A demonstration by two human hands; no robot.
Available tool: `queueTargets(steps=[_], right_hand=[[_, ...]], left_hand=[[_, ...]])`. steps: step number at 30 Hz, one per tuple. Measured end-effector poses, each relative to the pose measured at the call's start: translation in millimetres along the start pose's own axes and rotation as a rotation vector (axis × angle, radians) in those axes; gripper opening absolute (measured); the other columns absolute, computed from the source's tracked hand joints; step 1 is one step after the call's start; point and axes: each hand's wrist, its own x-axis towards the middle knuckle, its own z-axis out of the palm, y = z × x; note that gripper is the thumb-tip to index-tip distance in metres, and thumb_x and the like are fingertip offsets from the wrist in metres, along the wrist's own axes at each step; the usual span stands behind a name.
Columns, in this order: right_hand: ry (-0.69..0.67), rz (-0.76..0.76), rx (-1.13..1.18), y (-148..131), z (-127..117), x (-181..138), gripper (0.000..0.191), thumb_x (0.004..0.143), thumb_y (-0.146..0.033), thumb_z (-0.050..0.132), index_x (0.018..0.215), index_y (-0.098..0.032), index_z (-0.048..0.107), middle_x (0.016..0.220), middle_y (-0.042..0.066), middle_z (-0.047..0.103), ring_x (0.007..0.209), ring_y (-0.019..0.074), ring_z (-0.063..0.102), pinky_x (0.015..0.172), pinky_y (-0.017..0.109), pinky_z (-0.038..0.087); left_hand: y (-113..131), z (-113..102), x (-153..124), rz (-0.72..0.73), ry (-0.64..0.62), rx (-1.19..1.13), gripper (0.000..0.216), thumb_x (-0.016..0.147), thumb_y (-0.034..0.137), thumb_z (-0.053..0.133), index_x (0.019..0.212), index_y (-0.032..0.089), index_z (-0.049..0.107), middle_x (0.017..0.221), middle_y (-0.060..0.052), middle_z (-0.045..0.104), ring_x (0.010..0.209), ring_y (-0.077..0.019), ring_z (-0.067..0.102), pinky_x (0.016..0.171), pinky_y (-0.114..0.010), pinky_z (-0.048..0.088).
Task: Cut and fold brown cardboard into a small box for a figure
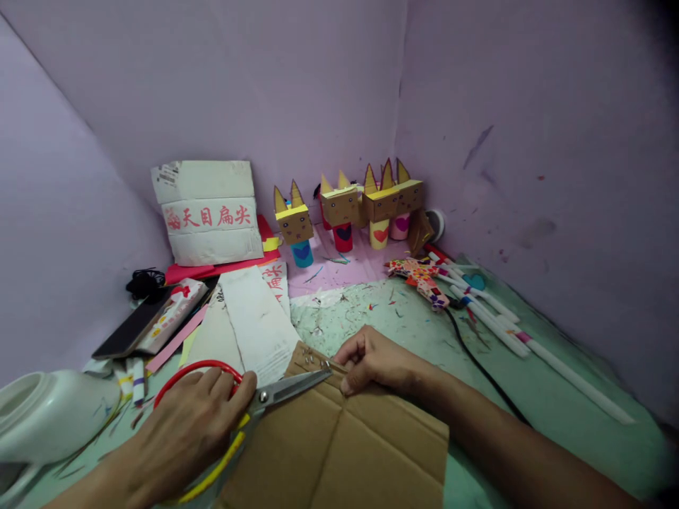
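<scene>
My left hand (194, 428) is wrapped round the red handle loop of a pair of scissors (265, 396); the other loop is wrapped in yellow. Its blades point right and lie over the top edge of a brown cardboard sheet (366, 445). Fingers of my right hand (366, 360) pinch that top edge, close to the blade tips. Creases run across the sheet, and some small marks or staples sit near its upper left corner. The sheet's lower part runs out of view.
Cardboard cat figures (342, 208) stand on pink paper at the back. A white printed cardboard piece (209, 212) leans on the wall. A patterned glue gun (421, 279) with a black cord and several white paper tubes (498, 332) lie right. A white jug (58, 413) lies left.
</scene>
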Motion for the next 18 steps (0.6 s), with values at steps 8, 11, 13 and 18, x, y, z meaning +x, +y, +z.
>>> queueTargets(steps=[8, 11, 13, 18], right_hand=[[0.051, 0.024, 0.045, -3, 0, 3, 0.024, 0.036, -0.012, 0.071, 0.060, -0.013, 0.072, 0.044, -0.003, 0.062, 0.038, 0.0082, 0.049, 0.036, 0.018, 0.035], [0.023, 0.019, 0.041, -3, 1, 2, 0.025, 0.038, -0.014, 0.071, 0.062, -0.013, 0.072, 0.045, -0.004, 0.061, 0.038, 0.0076, 0.048, 0.037, 0.018, 0.034], [-0.023, 0.003, 0.031, -2, 1, 2, 0.026, 0.039, -0.015, 0.071, 0.065, -0.013, 0.072, 0.048, -0.004, 0.062, 0.040, 0.0073, 0.048, 0.039, 0.018, 0.035], [-0.099, -0.025, 0.071, 2, 0, 3, 0.020, 0.052, -0.026, 0.070, 0.068, -0.013, 0.067, 0.052, -0.004, 0.060, 0.042, 0.0057, 0.048, 0.042, 0.017, 0.034]], left_hand=[[6, 14, -5, -0.025, 0.207, 0.120, 0.034, 0.078, 0.002, 0.041, 0.107, 0.016, 0.052, 0.068, -0.004, 0.055, 0.060, -0.0232, 0.056, 0.056, -0.036, 0.045], [6, 13, -3, -0.042, 0.130, 0.050, 0.037, 0.075, 0.000, 0.041, 0.106, 0.016, 0.053, 0.070, -0.005, 0.058, 0.062, -0.0238, 0.058, 0.056, -0.037, 0.045], [3, 11, -2, -0.038, 0.055, -0.080, 0.041, 0.071, -0.002, 0.041, 0.105, 0.018, 0.053, 0.073, -0.006, 0.061, 0.064, -0.0235, 0.059, 0.057, -0.036, 0.046], [-4, 3, 0, -0.046, -0.136, -0.296, 0.043, 0.066, -0.001, 0.039, 0.101, 0.020, 0.053, 0.079, -0.006, 0.065, 0.069, -0.0249, 0.061, 0.058, -0.036, 0.045]])
